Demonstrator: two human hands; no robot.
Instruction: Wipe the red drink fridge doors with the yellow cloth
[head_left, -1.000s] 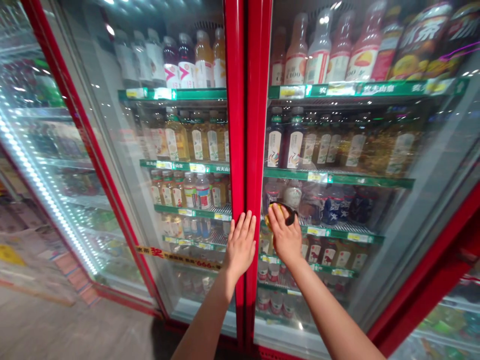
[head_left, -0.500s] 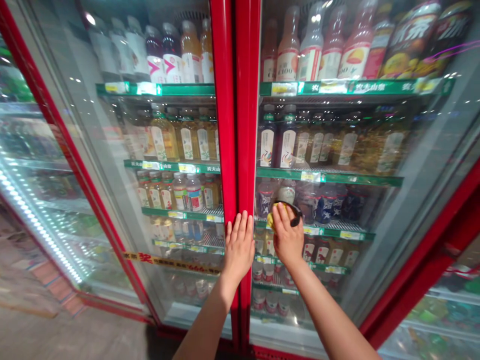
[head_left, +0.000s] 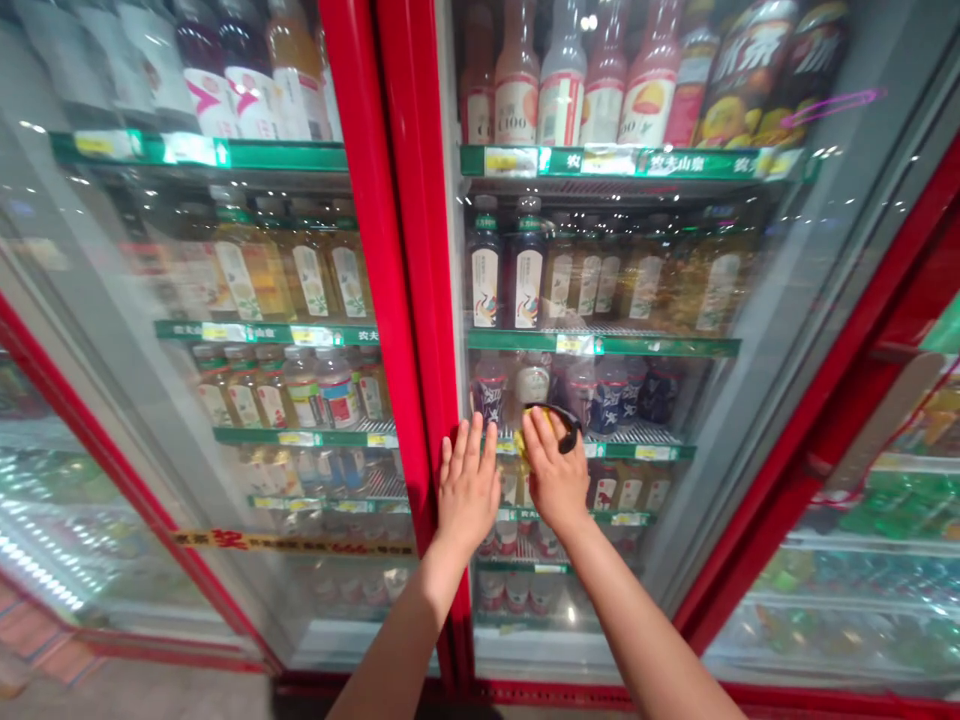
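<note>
Red-framed cooler (head_left: 420,300) holds bottles (head_left: 525,285); right hand (head_left: 556,482) presses sponge (head_left: 551,430).

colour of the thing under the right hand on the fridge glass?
Yellow with a black part, pressed under the right hand; the yellow-and-black thing shows in the head view.

The tall red fridge door frames (head_left: 409,300) look like glossy painted metal. Their clear glass door panes (head_left: 675,400) are smooth and shiny with reflections. Inside, the clear plastic drink bottles (head_left: 525,280) carry glossy paper-like labels, standing on white wire metal shelves (head_left: 637,437).
</note>
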